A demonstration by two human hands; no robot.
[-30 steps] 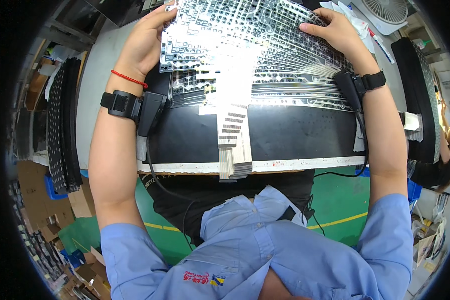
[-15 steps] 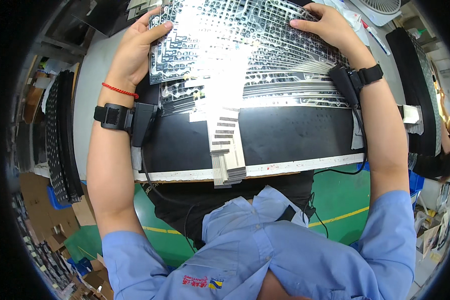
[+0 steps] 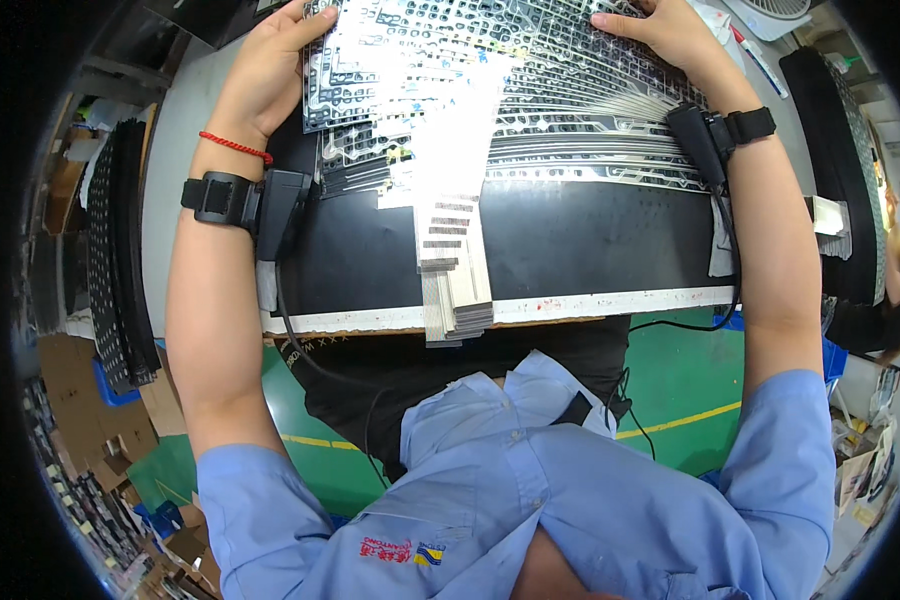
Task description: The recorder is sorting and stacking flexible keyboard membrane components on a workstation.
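A fanned stack of clear printed circuit sheets point(image 3: 570, 120), covered in dark and silvery tracks, spreads over the black mat point(image 3: 370, 255). My left hand point(image 3: 275, 65) grips the stack's left edge, thumb on top; its other fingers are partly hidden. At the far right edge, my right hand point(image 3: 665, 35) holds the sheets the same way, thumb on the upper face and fingers mostly out of sight. Pale connector tails point(image 3: 455, 260) with dark striped ends hang from the stack's middle toward me and over the table's front edge. Bright glare washes out the sheets' centre.
The white table edge point(image 3: 570, 303) runs in front of my body. Black dotted stacks point(image 3: 120, 260) stand at left, with another black stack point(image 3: 835, 170) at right. Pens point(image 3: 760, 62) and a white fan point(image 3: 775, 8) lie at far right. Cables point(image 3: 690, 325) trail from my wrist devices.
The whole view has shifted, so the table, sheets and hands all sit higher in the picture. Both hands keep their hold on the stack's edges.
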